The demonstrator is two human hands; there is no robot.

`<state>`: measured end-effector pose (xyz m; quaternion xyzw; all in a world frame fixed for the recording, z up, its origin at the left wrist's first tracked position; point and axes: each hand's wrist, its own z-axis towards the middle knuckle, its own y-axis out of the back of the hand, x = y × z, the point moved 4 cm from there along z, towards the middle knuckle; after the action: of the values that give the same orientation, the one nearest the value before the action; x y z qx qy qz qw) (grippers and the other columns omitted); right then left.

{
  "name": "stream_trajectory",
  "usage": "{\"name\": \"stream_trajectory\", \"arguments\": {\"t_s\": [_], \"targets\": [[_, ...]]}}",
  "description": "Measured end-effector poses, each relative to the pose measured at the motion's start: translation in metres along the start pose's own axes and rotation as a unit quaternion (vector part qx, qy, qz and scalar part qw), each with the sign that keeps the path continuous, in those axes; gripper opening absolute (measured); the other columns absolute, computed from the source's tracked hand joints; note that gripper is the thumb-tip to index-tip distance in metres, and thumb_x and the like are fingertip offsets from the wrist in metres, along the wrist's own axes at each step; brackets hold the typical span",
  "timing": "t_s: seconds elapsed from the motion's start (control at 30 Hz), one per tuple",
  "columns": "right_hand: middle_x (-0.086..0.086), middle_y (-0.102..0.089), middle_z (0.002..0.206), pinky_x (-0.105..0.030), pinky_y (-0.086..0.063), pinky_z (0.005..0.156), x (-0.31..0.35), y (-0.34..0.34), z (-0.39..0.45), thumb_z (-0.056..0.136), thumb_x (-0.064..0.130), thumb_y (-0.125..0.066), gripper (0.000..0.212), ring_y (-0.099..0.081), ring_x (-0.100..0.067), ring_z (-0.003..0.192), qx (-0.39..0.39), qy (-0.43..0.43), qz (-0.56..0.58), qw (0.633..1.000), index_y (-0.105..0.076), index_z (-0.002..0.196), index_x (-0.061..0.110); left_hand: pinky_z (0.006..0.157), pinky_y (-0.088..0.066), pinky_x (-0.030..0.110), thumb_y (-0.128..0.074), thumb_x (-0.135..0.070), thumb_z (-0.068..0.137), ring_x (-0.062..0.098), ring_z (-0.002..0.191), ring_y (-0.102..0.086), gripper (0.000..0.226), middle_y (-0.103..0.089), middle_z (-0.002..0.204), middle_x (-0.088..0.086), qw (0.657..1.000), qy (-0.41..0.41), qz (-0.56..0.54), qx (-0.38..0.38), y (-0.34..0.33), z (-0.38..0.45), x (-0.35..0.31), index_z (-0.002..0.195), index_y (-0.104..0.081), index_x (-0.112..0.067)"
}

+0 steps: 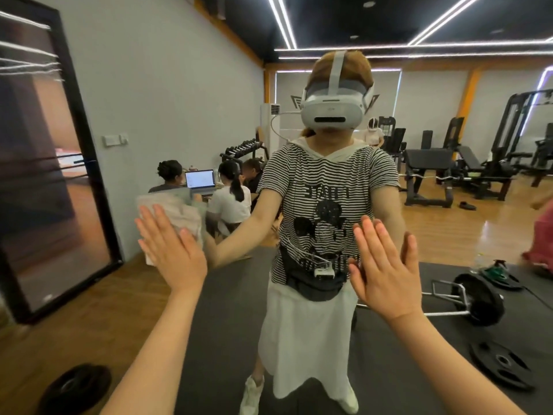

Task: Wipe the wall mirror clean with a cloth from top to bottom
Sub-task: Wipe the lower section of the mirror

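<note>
Facing the mirror [389, 40], glass filling nearly the whole view, reflection of the wearer at centre. Left hand [172, 250] at 9 o'clock, fingers straight and spread, palm pressed flat on the cloth [176, 214], nothing curled round it. Cloth pale and crumpled, pinned against the glass, bulging out above and beside the fingertips toward 10 o'clock. Right hand [386, 274] at 3 o'clock, open too, fingers straight and close together, palm toward the glass, holding nothing; contact with the surface hard to judge. Reflected: headset [330, 112] at 12 o'clock, striped shirt [329, 187] just below, barbell [475, 298] on a dark mat [227, 295] at 4 o'clock, weight plate [501, 365] at 5, another plate [74, 387] at 7, laptop [200, 179] toward 10, framed panel [54, 163] leaning on the wall at 9.
</note>
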<state>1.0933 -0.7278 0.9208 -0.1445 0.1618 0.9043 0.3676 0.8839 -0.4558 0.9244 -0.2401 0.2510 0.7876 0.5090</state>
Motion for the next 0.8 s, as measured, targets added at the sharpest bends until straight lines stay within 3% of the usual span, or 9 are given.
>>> {"name": "stream_trajectory", "arguments": {"t_s": [0.13,0.2,0.37,0.53,0.7,0.8], "targets": [[-0.004,-0.007,0.163,-0.049,0.000,0.119,0.002,-0.001,0.000,0.099,0.038,-0.030,0.065,-0.009,-0.019,0.150,-0.004,0.002,-0.002,1.000,-0.014,0.156,0.012,0.117,-0.002,0.053,-0.012,-0.041,0.097,0.036,0.148,-0.005,0.066,-0.010,0.161,0.016,0.993,0.102,-0.030,-0.045,-0.009,-0.013,-0.027,0.154,-0.016,-0.008],[-0.004,-0.005,0.163,-0.049,0.000,0.119,0.003,-0.002,0.000,0.099,0.038,-0.029,0.064,-0.009,-0.019,0.150,-0.003,0.003,-0.003,1.000,-0.012,0.156,0.012,0.117,-0.002,0.053,-0.013,-0.040,0.097,0.037,0.148,-0.005,0.065,-0.010,0.161,0.017,0.994,0.100,-0.028,-0.029,-0.017,-0.030,-0.048,0.154,-0.016,-0.007],[-0.004,-0.005,0.163,-0.048,0.001,0.120,0.001,-0.003,-0.002,0.100,0.038,-0.029,0.064,-0.009,-0.019,0.150,0.000,0.004,0.005,1.000,-0.012,0.156,0.012,0.115,-0.002,0.055,-0.021,-0.035,0.100,0.040,0.145,-0.009,0.060,-0.016,0.158,0.020,0.999,-0.044,-0.008,0.030,-0.038,-0.086,-0.087,0.152,-0.014,-0.008],[-0.004,-0.007,0.163,-0.048,-0.001,0.120,-0.001,-0.002,-0.001,0.100,0.038,-0.030,0.063,-0.011,-0.019,0.150,-0.004,0.008,0.008,1.000,-0.012,0.156,0.012,0.118,0.005,0.045,-0.012,-0.042,0.103,0.037,0.146,-0.007,0.061,-0.014,0.158,0.021,0.986,-0.149,0.045,0.060,-0.027,-0.069,-0.058,0.154,-0.008,-0.009],[-0.004,-0.007,0.163,-0.048,-0.002,0.120,0.000,-0.001,-0.001,0.099,0.037,-0.031,0.063,-0.011,-0.019,0.149,-0.011,0.005,0.012,1.000,-0.015,0.155,0.012,0.116,0.002,0.050,-0.016,-0.039,0.097,0.038,0.148,-0.003,0.066,-0.006,0.161,0.020,0.998,0.051,-0.016,0.013,-0.012,-0.028,-0.031,0.154,-0.011,-0.005],[-0.004,-0.007,0.163,-0.048,-0.002,0.120,0.001,-0.001,-0.001,0.100,0.037,-0.030,0.062,-0.011,-0.019,0.149,-0.015,0.001,0.011,1.000,-0.015,0.155,0.012,0.117,0.003,0.050,-0.012,-0.040,0.095,0.036,0.149,-0.002,0.067,-0.006,0.162,0.017,0.992,0.115,-0.039,-0.015,-0.017,-0.034,-0.050,0.154,-0.012,-0.008]]}}
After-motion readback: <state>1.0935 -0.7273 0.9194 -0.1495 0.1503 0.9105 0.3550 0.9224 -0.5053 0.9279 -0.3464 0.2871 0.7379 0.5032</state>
